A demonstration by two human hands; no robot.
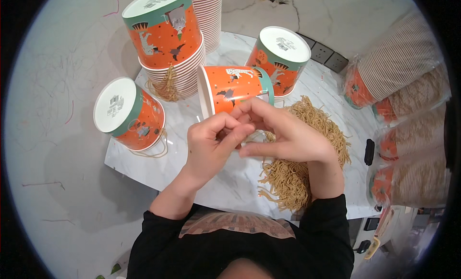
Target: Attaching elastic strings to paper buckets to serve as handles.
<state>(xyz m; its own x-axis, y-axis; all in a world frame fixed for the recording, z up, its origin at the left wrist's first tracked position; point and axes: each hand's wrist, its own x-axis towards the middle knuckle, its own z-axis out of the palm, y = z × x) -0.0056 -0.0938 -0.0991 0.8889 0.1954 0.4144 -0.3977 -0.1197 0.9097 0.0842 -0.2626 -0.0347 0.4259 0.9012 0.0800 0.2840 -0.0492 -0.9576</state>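
Observation:
Both hands meet over the middle of the table, in front of an orange and green paper tub (233,89) that lies on its side. The fingers of my left hand (206,140) are curled, the thumb pressed to the index finger. My right hand (285,135) bends its fingers in against the left fingertips, its thumb held lower. Whatever lies between the fingertips is too small or hidden to make out. Under and beside my right forearm spreads a heap of tan cords (288,183), partly covered by that arm.
An upside-down tub (283,46) stands behind, and another leans left with a cord loop (151,147) at its rim. Nested tubs (163,29) rise at the back left, a cord bundle (165,84) against them. Plastic-wrapped tub stacks (398,58) line the right, near sockets (329,56).

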